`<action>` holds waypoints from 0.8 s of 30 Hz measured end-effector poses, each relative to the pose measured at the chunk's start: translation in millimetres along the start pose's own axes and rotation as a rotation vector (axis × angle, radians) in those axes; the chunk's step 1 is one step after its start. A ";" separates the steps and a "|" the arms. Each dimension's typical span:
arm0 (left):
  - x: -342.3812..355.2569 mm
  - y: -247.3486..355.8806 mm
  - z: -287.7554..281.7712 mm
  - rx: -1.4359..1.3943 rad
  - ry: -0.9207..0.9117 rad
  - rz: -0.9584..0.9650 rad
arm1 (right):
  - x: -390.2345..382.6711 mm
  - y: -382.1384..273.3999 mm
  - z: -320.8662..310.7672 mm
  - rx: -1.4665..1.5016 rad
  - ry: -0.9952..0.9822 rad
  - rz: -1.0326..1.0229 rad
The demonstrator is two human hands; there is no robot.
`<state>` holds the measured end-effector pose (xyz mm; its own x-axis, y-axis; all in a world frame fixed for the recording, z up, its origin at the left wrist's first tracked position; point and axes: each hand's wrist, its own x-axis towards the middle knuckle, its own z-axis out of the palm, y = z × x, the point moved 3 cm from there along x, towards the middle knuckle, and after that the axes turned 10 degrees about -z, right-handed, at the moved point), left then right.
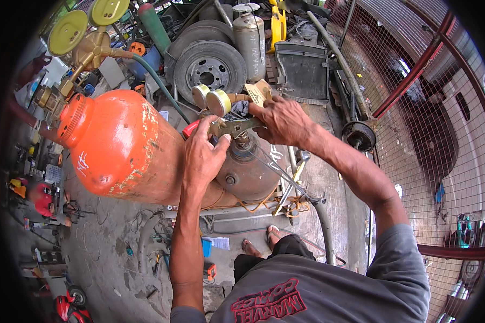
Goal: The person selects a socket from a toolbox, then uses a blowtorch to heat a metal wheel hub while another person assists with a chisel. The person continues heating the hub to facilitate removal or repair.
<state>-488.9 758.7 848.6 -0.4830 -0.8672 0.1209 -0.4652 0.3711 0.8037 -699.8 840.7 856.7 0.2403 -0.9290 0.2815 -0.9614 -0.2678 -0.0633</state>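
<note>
A regulator with two round yellow-rimmed gauges sits above a rusty brown cylinder. Across its brass valve lies a dark metal wrench. My left hand has its fingers curled on the regulator body, beside a red part. On the wrench's right end, my right hand is closed, near a grey bunched item that I cannot make out. A large orange cylinder stands tilted at left, with another gauged regulator on top.
Stacked tyres, a silver tank and a black bin are behind. A wire-mesh fence runs along the right. A hose descends beside me. Papers and tools lie on the floor. A person in red is far left.
</note>
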 end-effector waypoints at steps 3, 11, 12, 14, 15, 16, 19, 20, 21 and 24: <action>-0.4 9.7 11.3 0.142 0.017 0.022 | -21.1 -3.2 13.8 -0.044 0.073 0.075; 6.5 -7.3 21.4 0.312 0.058 0.200 | -18.7 -22.2 10.3 0.019 -0.047 0.227; 6.7 -7.6 19.0 0.311 0.042 0.211 | -18.9 -22.0 15.2 0.001 -0.034 0.231; 5.6 -2.4 22.1 0.329 0.034 0.222 | -21.1 -18.8 22.9 -0.079 0.000 0.225; 3.0 0.6 25.7 0.354 0.045 0.219 | -23.9 -18.1 25.3 -0.122 0.060 0.191; 0.5 1.3 25.7 0.385 0.061 0.213 | -22.9 -20.6 23.9 -0.160 0.124 0.151; -3.0 -10.6 31.6 0.390 0.119 0.192 | -19.6 -17.9 22.1 -0.037 0.068 0.156; -3.0 -13.2 32.7 0.405 0.140 0.214 | -18.8 -16.9 22.3 0.004 0.047 0.157; -3.0 -15.4 33.4 0.420 0.160 0.235 | -18.8 -16.1 22.8 0.015 0.052 0.149; -3.1 -16.5 35.0 0.444 0.219 0.294 | -18.8 -12.5 23.1 0.035 0.069 0.115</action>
<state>-505.7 766.9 814.6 -0.4960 -0.7375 0.4584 -0.6245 0.6698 0.4017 -689.2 855.6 830.1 0.1176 -0.9346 0.3357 -0.9765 -0.1702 -0.1320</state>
